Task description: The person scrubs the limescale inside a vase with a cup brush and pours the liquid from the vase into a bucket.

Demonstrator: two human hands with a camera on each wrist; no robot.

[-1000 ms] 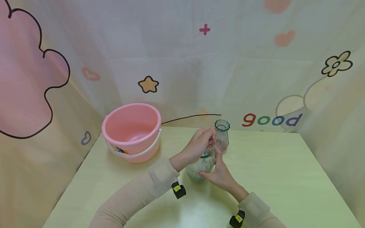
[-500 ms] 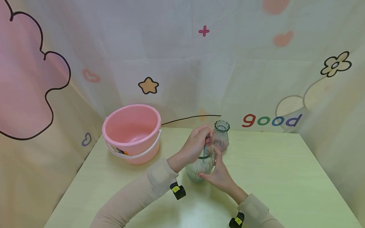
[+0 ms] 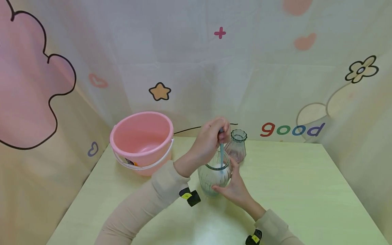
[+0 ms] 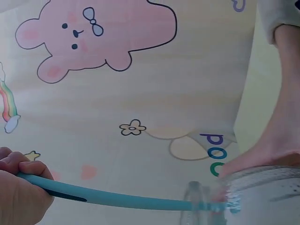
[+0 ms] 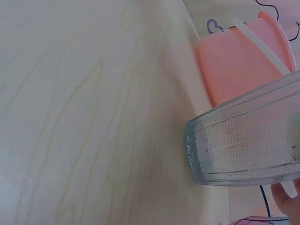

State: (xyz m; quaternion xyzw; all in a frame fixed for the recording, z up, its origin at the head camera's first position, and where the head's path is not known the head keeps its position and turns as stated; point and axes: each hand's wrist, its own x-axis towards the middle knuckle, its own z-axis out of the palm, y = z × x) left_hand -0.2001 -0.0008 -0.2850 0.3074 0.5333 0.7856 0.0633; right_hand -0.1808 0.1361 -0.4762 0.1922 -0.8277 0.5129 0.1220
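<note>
My left hand [image 3: 212, 137] grips the light blue handle of what looks like a bottle brush [image 3: 222, 154]. In the left wrist view that handle, with a dark inlay, runs from my fist into the vase's mouth. A ribbed clear-green glass vase [image 3: 211, 180] stands at the middle of the table, and the brush's lower end is inside it. Something whitish shows within the vase, but the glass blurs its shape. Around the vase's right side curl the thumb and fingers of my right hand [image 3: 235, 190]. Seen from the right wrist, the vase [image 5: 248, 140] fills the right part.
Just behind the vase stands a second glass vase [image 3: 237, 148] with a scalloped rim and a pinkish body. A pink bucket [image 3: 144, 136] with a white handle is at the back left of the pale wood table [image 3: 306, 190]. A printed curtain [image 3: 196, 75] hangs behind.
My left hand has risen, drawing the brush upward so that more of its blue handle shows above the vase's mouth. My right hand keeps its hold on the vase.
</note>
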